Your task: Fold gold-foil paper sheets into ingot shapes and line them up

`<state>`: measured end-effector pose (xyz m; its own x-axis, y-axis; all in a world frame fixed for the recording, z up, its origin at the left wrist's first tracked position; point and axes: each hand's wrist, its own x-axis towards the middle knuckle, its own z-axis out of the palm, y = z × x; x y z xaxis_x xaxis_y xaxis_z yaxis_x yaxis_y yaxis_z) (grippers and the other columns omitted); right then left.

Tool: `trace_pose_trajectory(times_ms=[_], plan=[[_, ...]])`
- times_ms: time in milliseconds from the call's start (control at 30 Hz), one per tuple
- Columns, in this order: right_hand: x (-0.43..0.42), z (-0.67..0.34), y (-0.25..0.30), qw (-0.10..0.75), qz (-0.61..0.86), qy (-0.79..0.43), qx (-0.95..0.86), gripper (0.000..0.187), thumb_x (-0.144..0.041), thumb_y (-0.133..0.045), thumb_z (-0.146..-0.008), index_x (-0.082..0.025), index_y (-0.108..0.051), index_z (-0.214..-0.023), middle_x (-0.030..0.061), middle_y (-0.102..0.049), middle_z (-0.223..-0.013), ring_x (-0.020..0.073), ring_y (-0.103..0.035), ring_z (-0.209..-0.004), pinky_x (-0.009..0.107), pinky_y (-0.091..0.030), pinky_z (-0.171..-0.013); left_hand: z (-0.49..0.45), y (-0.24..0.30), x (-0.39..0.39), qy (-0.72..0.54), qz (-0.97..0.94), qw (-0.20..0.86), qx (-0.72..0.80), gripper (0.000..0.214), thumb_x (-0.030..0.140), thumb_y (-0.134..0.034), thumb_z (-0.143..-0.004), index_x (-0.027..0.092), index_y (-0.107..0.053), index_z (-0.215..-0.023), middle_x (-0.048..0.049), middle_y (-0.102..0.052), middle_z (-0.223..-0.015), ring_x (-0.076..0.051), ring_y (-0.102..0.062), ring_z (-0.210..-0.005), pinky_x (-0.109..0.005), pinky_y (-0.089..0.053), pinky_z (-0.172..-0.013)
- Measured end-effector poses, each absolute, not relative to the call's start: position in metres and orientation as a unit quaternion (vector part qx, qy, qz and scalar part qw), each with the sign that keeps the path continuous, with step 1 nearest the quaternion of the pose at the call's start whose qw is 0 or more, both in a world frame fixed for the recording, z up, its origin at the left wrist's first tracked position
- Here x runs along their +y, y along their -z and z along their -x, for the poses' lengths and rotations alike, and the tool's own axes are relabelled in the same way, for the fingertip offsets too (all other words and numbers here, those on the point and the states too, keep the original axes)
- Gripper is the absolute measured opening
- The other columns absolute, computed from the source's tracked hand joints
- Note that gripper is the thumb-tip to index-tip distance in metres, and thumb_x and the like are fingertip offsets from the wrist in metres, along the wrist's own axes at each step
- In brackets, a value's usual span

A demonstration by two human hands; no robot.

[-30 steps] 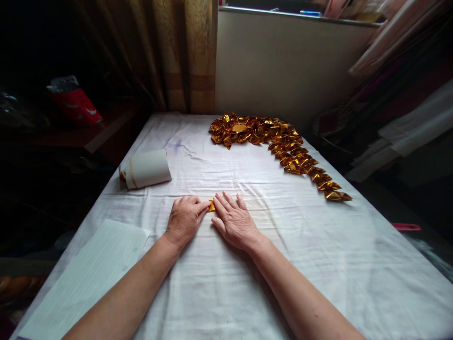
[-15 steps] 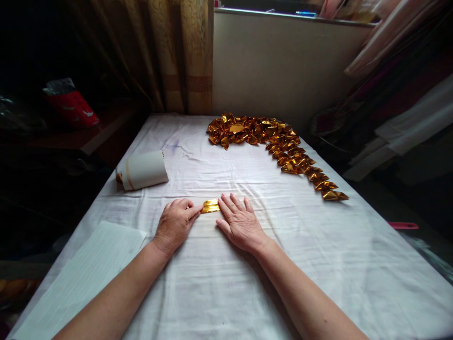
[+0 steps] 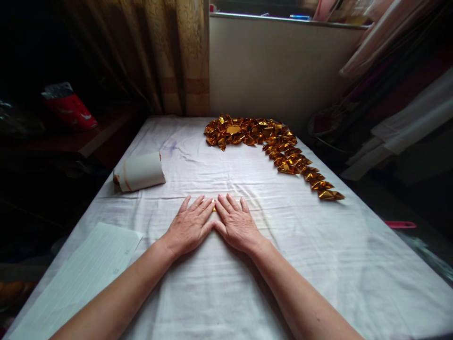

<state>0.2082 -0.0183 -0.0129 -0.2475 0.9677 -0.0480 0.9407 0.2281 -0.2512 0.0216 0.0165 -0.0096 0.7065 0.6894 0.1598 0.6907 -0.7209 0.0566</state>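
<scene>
A small strip of folded gold foil paper [image 3: 214,208] lies on the white cloth, almost wholly hidden under my hands. My left hand [image 3: 191,223] rests flat on its left part with the fingers spread. Flat on the right part lies my right hand [image 3: 236,222], its fingers stretched out too. The two thumbs meet just below the foil. Farther back on the table, many folded gold foil pieces [image 3: 247,131] form a pile, and a row of them trails toward the right edge.
Left of my hands a white roll [image 3: 143,172] with a band around it lies on its side. A lined paper sheet [image 3: 81,278] is under my left forearm. On a dark side table stands a red container [image 3: 72,111]. A curtain [image 3: 177,56] hangs at the back.
My left hand has let go of the foil's left end, opened out and laid itself flat over it beside my right hand. The right hand stays flat.
</scene>
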Motion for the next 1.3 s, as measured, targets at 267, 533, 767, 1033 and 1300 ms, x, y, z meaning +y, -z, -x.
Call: trace_pose_trajectory(times_ms=[267,533,767,1033,1300], plan=[[-0.019,-0.207,0.012,0.063,0.616,-0.108,-0.778,0.063,-0.053,-0.038,-0.099,-0.021,-0.033,-0.152,0.0082,-0.023,-0.16,0.0286,-0.018,-0.149,0.058,-0.011,-0.119,0.0,0.022,0.013,0.062,0.93,0.001,-0.363,0.06,0.052,-0.033,-0.099,0.024,-0.032,-0.152,-0.0058,-0.044,-0.153,-0.026,-0.035,-0.143,-0.052,-0.008,-0.12],[-0.02,-0.207,0.013,0.069,0.617,-0.101,-0.777,0.062,-0.053,-0.039,-0.098,-0.022,-0.033,-0.152,0.0079,-0.024,-0.16,0.029,-0.019,-0.149,0.059,-0.013,-0.119,0.032,0.023,0.002,0.071,0.926,0.014,-0.37,0.055,0.046,-0.041,-0.098,0.027,-0.039,-0.149,-0.0063,-0.049,-0.149,-0.029,-0.038,-0.141,-0.056,-0.009,-0.118],[-0.022,-0.206,0.013,0.079,0.62,-0.088,-0.776,0.061,-0.052,-0.039,-0.099,-0.021,-0.037,-0.15,0.0103,-0.026,-0.16,0.0305,-0.021,-0.148,0.058,-0.014,-0.118,0.023,-0.001,0.012,0.122,0.912,-0.011,-0.392,0.035,0.042,-0.045,-0.098,0.029,-0.064,-0.123,-0.0042,-0.067,-0.128,-0.028,-0.054,-0.126,-0.054,-0.022,-0.113],[-0.021,-0.207,0.014,0.091,0.622,-0.083,-0.773,0.059,-0.052,-0.043,-0.097,-0.024,-0.039,-0.149,0.0118,-0.03,-0.159,0.031,-0.025,-0.147,0.057,-0.016,-0.117,-0.014,-0.006,0.029,0.159,0.829,-0.052,-0.534,0.019,0.039,-0.064,-0.086,0.023,-0.07,-0.096,-0.0046,-0.071,-0.095,-0.026,-0.062,-0.092,-0.038,-0.043,-0.078],[-0.02,-0.21,0.015,0.141,0.606,-0.076,-0.779,0.054,-0.04,-0.051,-0.094,-0.021,-0.046,-0.144,0.0131,-0.04,-0.154,0.0313,-0.032,-0.144,0.055,-0.023,-0.115,-0.015,0.002,0.027,0.2,0.816,-0.09,-0.534,0.015,0.036,-0.066,-0.084,0.025,-0.067,-0.094,-0.0024,-0.071,-0.092,-0.024,-0.06,-0.092,-0.038,-0.04,-0.082]])
